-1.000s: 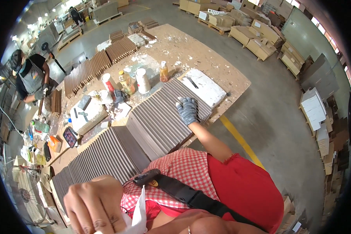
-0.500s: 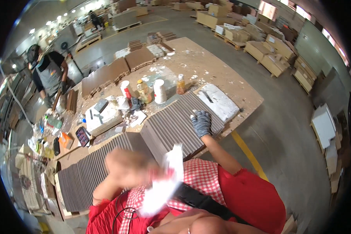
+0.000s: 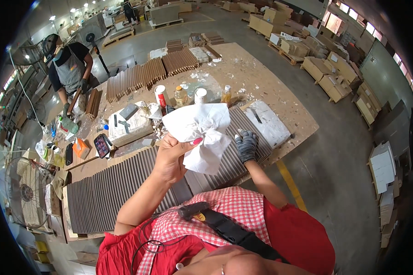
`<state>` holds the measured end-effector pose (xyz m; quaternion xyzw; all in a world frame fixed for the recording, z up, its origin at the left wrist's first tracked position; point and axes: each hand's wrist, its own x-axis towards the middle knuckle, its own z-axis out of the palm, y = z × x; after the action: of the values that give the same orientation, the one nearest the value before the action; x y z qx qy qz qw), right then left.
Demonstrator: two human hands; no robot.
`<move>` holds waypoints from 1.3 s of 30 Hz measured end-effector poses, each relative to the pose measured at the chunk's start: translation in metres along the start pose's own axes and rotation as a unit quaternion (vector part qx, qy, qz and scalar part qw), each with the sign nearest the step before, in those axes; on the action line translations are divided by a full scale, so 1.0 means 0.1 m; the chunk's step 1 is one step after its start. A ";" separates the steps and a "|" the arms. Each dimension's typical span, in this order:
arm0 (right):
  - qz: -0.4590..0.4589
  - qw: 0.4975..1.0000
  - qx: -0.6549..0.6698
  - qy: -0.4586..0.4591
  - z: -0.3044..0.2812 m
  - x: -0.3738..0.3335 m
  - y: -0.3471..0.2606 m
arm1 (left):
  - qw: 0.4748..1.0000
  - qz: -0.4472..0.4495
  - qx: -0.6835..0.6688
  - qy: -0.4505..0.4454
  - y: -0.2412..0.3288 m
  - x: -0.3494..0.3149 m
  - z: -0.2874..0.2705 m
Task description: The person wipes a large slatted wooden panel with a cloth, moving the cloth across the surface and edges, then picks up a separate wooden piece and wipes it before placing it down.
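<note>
Raised over the slats, my bare left hand [image 3: 170, 158] pinches a crumpled white tissue [image 3: 206, 149] between thumb and fingers. The tissue hides part of the table behind it. My right hand [image 3: 247, 145], in a grey knit glove with bare fingertips, rests flat on the right batch of grey-brown slats [image 3: 240, 120], fingers apart. A left batch of slats [image 3: 119, 195] lies side by side along the near table edge. Beside my right hand sits a white paint-smeared block [image 3: 270, 123] with a dark flat tool [image 3: 255, 115] on it.
On the worktable [image 3: 284, 101] stand a red-and-white cup [image 3: 160, 96], a yellow-capped bottle [image 3: 181, 96], a white cup [image 3: 200, 96] and a small bottle [image 3: 226, 94]. A phone [image 3: 102, 145] lies left. Brown slats [image 3: 137, 80] line the far side. A co-worker [image 3: 71, 68] handles slats; a fan [image 3: 26, 192] stands left.
My left hand has lifted the tissue from close to my body up and forward over the slats. My right hand stays on the right batch. The view has shifted slightly.
</note>
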<state>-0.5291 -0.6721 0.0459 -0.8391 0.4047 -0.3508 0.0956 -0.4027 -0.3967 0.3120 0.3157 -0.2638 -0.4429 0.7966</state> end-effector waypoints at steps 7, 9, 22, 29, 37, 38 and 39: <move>-0.022 1.000 -0.004 -0.004 0.07 0.00 0.05 | 0.949 0.191 0.056 -0.246 0.28 -0.33 0.46; -0.015 1.000 -0.006 -0.017 0.05 0.01 0.02 | 0.916 0.195 0.055 -0.346 0.28 -0.32 0.63; 0.011 0.999 -0.014 -0.049 0.09 0.03 0.10 | 0.837 0.135 0.047 -0.529 -0.15 -0.13 1.51; -0.006 0.999 0.032 -0.034 0.17 0.01 0.16 | 0.813 0.124 0.084 -0.562 -0.22 -0.17 1.70; -0.020 0.999 -0.017 -0.031 0.02 0.02 0.03 | 0.784 0.068 0.105 -0.608 -0.11 -0.23 1.33; -0.040 0.999 -0.003 -0.015 0.00 0.02 0.00 | 0.784 0.062 0.108 -0.608 -0.09 -0.23 1.30; -0.016 0.999 0.003 -0.029 -0.03 0.02 -0.02 | 0.781 0.059 0.111 -0.611 -0.08 -0.24 1.28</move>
<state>-0.5290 -0.6717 0.0498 -0.8549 0.3875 -0.3290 0.1041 -0.5076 -0.4129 0.3874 0.0490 -0.7611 -0.4626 0.4521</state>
